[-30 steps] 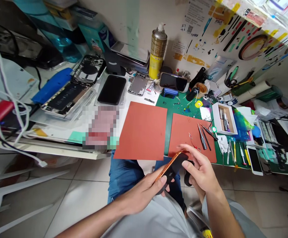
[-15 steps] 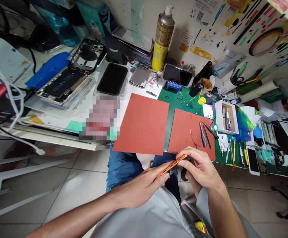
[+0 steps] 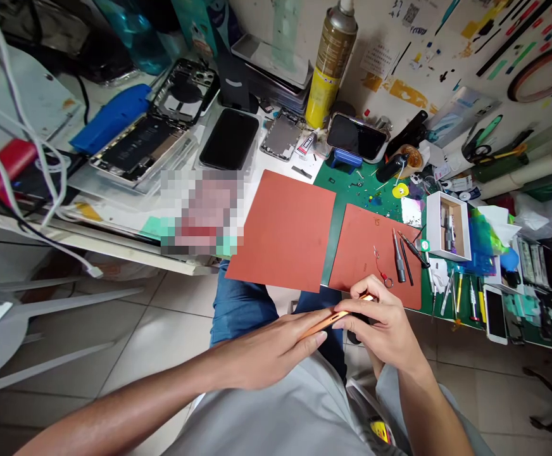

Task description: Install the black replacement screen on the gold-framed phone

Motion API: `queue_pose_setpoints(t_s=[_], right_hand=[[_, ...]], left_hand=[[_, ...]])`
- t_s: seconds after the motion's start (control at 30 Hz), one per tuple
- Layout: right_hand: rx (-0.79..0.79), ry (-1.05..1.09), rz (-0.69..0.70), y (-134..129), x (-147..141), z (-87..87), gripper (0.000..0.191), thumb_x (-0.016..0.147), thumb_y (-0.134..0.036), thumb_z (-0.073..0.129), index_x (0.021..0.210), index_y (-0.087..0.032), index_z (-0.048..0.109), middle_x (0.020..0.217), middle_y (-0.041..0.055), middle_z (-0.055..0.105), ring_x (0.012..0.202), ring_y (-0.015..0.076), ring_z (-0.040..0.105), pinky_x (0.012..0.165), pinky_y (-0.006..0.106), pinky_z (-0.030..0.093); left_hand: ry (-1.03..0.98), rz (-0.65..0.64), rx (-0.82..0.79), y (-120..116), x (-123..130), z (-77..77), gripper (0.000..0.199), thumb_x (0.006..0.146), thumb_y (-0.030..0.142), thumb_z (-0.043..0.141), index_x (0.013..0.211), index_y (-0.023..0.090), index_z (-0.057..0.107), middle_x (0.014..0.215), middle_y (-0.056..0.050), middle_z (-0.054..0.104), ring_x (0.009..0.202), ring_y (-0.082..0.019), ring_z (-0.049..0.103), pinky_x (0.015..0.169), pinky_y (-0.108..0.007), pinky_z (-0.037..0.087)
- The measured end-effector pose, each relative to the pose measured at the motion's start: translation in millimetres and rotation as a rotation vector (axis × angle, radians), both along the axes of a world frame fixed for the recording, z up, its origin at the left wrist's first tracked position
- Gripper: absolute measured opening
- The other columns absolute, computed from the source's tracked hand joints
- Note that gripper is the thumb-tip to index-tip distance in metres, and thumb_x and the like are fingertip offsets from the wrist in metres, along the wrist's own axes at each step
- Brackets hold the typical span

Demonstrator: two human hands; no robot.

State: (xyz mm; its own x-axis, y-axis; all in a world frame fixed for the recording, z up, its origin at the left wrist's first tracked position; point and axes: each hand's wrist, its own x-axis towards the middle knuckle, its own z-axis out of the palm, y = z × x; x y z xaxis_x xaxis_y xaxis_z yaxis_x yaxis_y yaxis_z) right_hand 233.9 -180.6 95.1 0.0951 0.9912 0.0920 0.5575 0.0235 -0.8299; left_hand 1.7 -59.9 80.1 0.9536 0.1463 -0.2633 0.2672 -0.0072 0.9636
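Between my hands is a thin orange phone, seen nearly edge-on above my lap; one long orange edge faces up. My left hand grips its left end, fingers flat along the far side and thumb on the near side. My right hand holds the other end, thumb below and bent fingers on top. The phone's faces are mostly hidden by the angle and my fingers. Just beyond my right hand, a red-brown mat carries a red-handled wire tool and dark screwdrivers.
A second red-brown mat overhangs the desk's front edge. An opened phone, a black-screened phone and a spray can stand farther back. To the right are a white box, several hand tools and a white phone.
The view has shifted, so the desk items sit farther right. The phone has turned slightly flatter, and my right-hand fingers have curled more over its end. Both hands keep hold.
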Motion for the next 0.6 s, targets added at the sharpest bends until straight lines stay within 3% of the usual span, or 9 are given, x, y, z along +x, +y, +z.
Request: queue_pose_setpoints(t_s=[0.17, 0.4, 0.6], right_hand=[[0.000, 0.010, -0.017, 0, -3, -0.1, 0.011, 0.097, -0.028, 0.085, 0.108, -0.030, 0.088, 0.095, 0.0031, 0.060, 0.085, 0.0188, 0.063, 0.071, 0.033, 0.053], [-0.030, 0.036, -0.045, -4, -2, -2.3, 0.013, 0.098, -0.029, 0.085, 0.109, -0.033, 0.088, 0.096, 0.0024, 0.059, 0.086, 0.0181, 0.063, 0.072, 0.033, 0.052], [-0.045, 0.091, -0.164, -6, 0, -10.7, 0.008, 0.096, -0.034, 0.087, 0.104, -0.035, 0.089, 0.093, 0.0011, 0.060, 0.085, 0.0177, 0.060, 0.073, 0.032, 0.050]], left_hand=[[0.014, -0.023, 0.044, 0, 1, 0.8, 0.059, 0.117, 0.052, 0.037, 0.173, 0.033, 0.038, 0.175, -0.005, 0.048, 0.156, -0.026, 0.054, 0.134, -0.045, 0.038], [0.017, -0.015, 0.076, 1, 2, 0.6, 0.057, 0.117, 0.051, 0.038, 0.169, 0.030, 0.045, 0.171, -0.007, 0.053, 0.156, -0.027, 0.055, 0.131, -0.046, 0.042], [0.055, 0.034, 0.168, 5, -3, -4.1, 0.063, 0.113, 0.056, 0.047, 0.171, 0.032, 0.041, 0.167, -0.006, 0.058, 0.148, -0.031, 0.063, 0.116, -0.044, 0.056]])
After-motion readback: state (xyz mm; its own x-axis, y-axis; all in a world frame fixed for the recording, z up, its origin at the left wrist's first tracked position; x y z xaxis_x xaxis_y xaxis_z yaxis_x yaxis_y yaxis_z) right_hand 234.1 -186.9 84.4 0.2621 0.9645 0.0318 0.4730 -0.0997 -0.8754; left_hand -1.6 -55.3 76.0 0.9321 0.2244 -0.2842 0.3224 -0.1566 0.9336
